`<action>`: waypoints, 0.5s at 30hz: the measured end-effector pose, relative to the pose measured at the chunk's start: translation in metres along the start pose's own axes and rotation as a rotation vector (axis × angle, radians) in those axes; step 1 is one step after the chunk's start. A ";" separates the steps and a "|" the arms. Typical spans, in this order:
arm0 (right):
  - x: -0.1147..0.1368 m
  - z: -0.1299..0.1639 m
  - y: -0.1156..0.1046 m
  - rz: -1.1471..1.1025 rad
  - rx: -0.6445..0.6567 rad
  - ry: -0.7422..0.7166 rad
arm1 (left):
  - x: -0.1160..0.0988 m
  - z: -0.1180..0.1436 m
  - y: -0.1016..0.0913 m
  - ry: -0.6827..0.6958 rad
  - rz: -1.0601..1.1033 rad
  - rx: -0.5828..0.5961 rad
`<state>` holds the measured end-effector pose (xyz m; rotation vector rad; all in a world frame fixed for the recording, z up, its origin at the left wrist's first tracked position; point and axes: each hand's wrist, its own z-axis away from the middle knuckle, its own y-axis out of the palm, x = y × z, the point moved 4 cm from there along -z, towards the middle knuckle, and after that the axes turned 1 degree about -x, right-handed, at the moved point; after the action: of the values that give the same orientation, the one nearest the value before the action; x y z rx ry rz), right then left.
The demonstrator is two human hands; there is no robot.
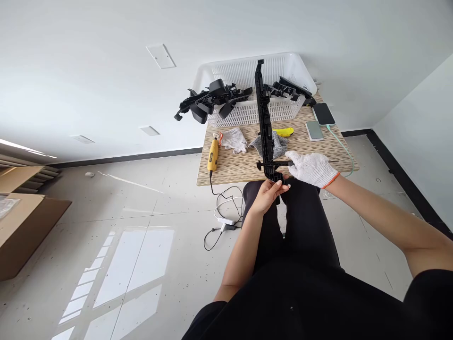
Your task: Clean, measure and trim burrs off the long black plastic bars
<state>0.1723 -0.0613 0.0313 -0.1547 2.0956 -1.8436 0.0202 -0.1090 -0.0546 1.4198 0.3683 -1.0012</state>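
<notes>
The bare left hand (pixel 269 192) gripped the near end of a long black plastic part (pixel 264 118), which stood over the small wooden table (pixel 240 165). The gloved right hand (pixel 311 167) pinched a thin tool (pixel 274 164) against it. Beyond sat a white basket (pixel 244 71), on pale tiled floor (pixel 141 212).

Long black plastic part (pixel 264 120) is standing roughly upright over the near table edge, top end reaching up in front of the basket. Narrow, ribbed, with a short crossbar near its lower end (detail too small to resolve). The lower end is sitting gripped between two hands.
</notes>
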 end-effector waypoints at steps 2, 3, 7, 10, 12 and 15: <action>-0.001 0.000 -0.002 0.004 0.015 -0.002 | 0.000 0.000 -0.001 0.003 0.001 -0.001; -0.001 0.000 -0.003 0.006 0.024 -0.002 | 0.001 0.000 -0.001 0.004 0.001 0.001; -0.001 0.001 -0.005 -0.005 0.045 0.012 | 0.001 -0.001 -0.002 0.009 0.003 0.015; -0.001 0.002 -0.004 -0.015 0.042 0.027 | 0.001 -0.001 -0.002 0.017 0.004 0.011; 0.000 0.002 -0.004 -0.022 0.038 0.029 | 0.001 -0.001 -0.003 0.018 -0.002 0.007; 0.000 0.001 -0.005 -0.024 0.042 0.024 | 0.002 -0.001 -0.004 0.017 -0.019 0.014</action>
<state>0.1719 -0.0630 0.0356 -0.1481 2.0774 -1.9111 0.0187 -0.1083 -0.0590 1.4402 0.3887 -1.0091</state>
